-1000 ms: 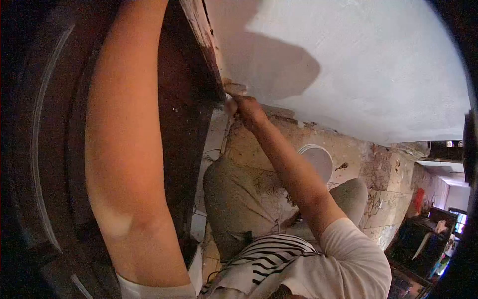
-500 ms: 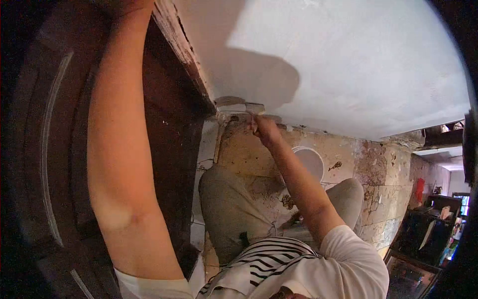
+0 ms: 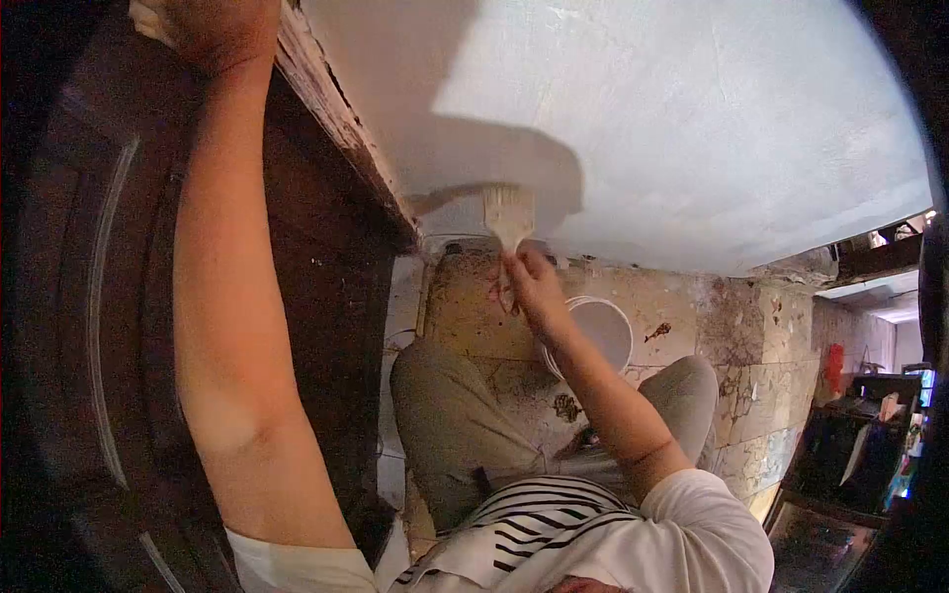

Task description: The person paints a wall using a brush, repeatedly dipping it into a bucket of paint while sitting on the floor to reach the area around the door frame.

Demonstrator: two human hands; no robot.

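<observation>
My right hand (image 3: 532,282) is closed around the handle of a flat, pale paintbrush (image 3: 509,212). The bristles lie against the lower part of the white wall (image 3: 682,128), just above the floor. My left hand (image 3: 213,30) is raised at the top left, beside the dark wooden door (image 3: 336,296) and its worn frame (image 3: 341,114). Its fingers look curled, but what they hold, if anything, is hidden. A white round bucket (image 3: 603,331) stands on the floor behind my right forearm.
Stained floor tiles (image 3: 732,346) lie around my bent knees. At the far right are a dark cabinet (image 3: 840,455) and a small red object (image 3: 834,366). A dark shadow falls on the wall above the brush.
The brush has risen a little on the wall and shows its wide face now. My left hand has come further into view at the top left.
</observation>
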